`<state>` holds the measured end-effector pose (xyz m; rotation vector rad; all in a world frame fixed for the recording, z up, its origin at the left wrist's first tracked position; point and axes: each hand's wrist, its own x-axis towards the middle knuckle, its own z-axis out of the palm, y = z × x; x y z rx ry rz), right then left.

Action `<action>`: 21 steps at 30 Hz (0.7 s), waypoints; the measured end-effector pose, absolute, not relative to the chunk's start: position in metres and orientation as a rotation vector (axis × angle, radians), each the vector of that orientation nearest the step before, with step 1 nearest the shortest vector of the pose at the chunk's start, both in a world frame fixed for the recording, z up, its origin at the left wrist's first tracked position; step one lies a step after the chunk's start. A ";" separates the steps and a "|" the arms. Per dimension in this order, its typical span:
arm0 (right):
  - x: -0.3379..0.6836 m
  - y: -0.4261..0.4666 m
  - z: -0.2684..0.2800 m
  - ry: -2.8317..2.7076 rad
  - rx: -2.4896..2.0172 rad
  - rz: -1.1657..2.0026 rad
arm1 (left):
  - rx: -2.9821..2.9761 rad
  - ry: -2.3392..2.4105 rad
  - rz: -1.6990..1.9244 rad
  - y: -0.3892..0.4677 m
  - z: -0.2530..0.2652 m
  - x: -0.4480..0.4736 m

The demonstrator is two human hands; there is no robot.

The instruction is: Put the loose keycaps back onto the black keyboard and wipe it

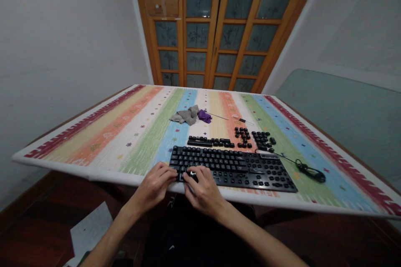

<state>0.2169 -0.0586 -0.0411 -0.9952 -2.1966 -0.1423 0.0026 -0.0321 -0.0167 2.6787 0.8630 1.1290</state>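
Note:
A black keyboard (216, 160) lies along the table's front edge. Keycaps cover its upper left rows, while its right part and much of the bottom row show bare switch sockets. My left hand (158, 181) is closed at the lower left corner, its fingertips gripping the keyboard's edge. Beside it, my right hand (203, 190) bends over the bottom row, thumb and forefinger pinched about a small keycap, mostly hidden by the fingers. Behind the keyboard lie loose black keycaps (242, 137), with a long space bar (199, 143) to their left.
A grey cloth (186, 116) and a purple cloth (204, 116) lie farther back, near a thin rod (217, 115) and a small wire tool (242, 120). The coiled keyboard cable (311, 172) rests at the right. A striped cloth (106, 137) covers the table.

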 end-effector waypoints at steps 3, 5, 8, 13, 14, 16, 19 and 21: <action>0.217 -0.059 -0.039 -2.185 -0.983 -0.160 | 2.668 0.891 1.128 -0.033 -0.014 0.005; 0.217 -0.059 -0.039 -2.183 -0.986 -0.164 | 2.674 0.891 1.120 -0.034 -0.012 0.007; 0.217 -0.059 -0.040 -2.190 -0.993 -0.164 | 2.680 0.873 1.109 -0.034 -0.011 0.009; 0.216 -0.058 -0.042 -2.193 -0.984 -0.165 | 2.698 0.859 1.096 -0.033 -0.014 0.010; 0.216 -0.058 -0.042 -2.190 -0.983 -0.166 | 2.698 0.858 1.091 -0.033 -0.014 0.009; 0.217 -0.058 -0.043 -2.191 -0.987 -0.164 | 2.691 0.858 1.089 -0.033 -0.014 0.009; 0.217 -0.059 -0.043 -2.201 -0.994 -0.160 | 2.678 0.857 1.118 -0.034 -0.011 0.009; 0.217 -0.059 -0.043 -2.203 -0.998 -0.161 | 2.674 0.859 1.141 -0.035 -0.009 0.009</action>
